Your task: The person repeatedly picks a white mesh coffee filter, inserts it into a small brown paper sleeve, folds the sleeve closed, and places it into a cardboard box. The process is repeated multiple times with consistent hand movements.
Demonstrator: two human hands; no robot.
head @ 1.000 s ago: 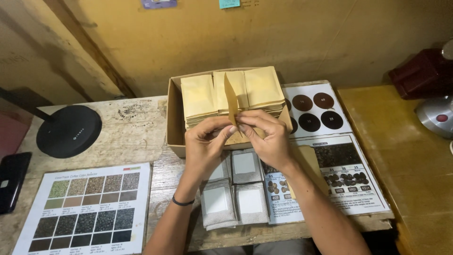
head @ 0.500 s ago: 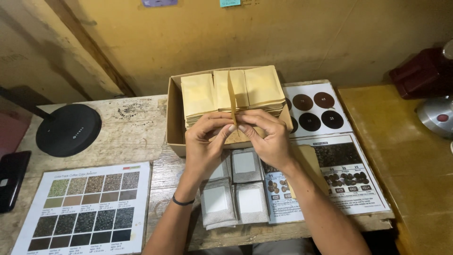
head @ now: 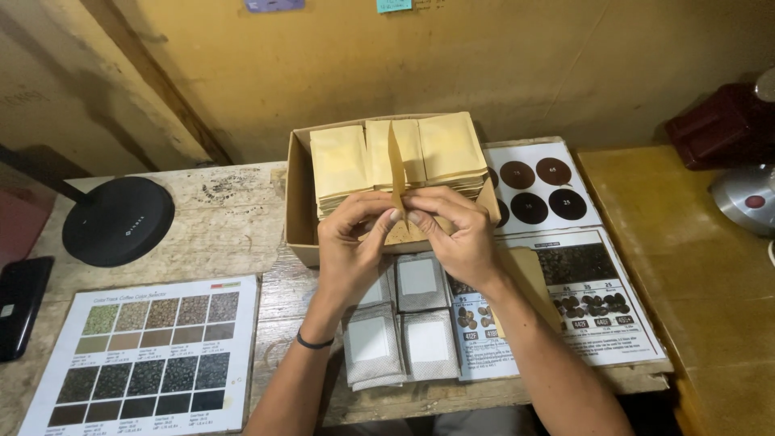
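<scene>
A thin kraft envelope [head: 396, 165], judged light, limp and easily creased, is pinched edge-on at its lower edge by the fingertips of the left hand [head: 353, 246] and right hand [head: 456, 234], over the cardboard box [head: 297, 214] at centre.

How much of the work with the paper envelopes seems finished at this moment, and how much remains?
Done: four grey-edged sachets lie in a block on the table, in front of the cardboard box. In hand: the left hand and right hand pinch one kraft envelope edge-on over the box. Left: stacks of envelopes fill the box, so much seems to remain.
</scene>
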